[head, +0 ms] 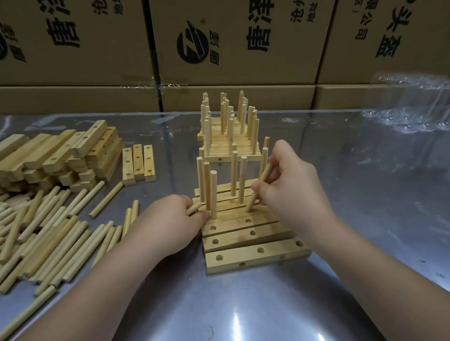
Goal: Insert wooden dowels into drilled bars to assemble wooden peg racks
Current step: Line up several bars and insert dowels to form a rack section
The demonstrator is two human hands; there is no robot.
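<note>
"So, what is the right hand (289, 184) doing?"

"Pinching a tilted dowel (250, 203), whose lower end meets a hole in the row of bars (239, 259) at mid-desk (257, 315)."

"And the left hand (168, 223)?"

"At 9 o'clock of the bars, touching them. Its fingers curl round a second dowel (193, 208), of which only the tip shows."

"Are any pegs in?"

"Yes. Standing dowels (213, 192) fill the far bars, while the three nearest bars show open holes."

"And the stock?"

"Loose dowels (34, 228) lie at 9 o'clock, stacked bars (56, 156) at 10, finished racks (227, 127) at 12, and cardboard boxes (234, 35) behind."
</note>
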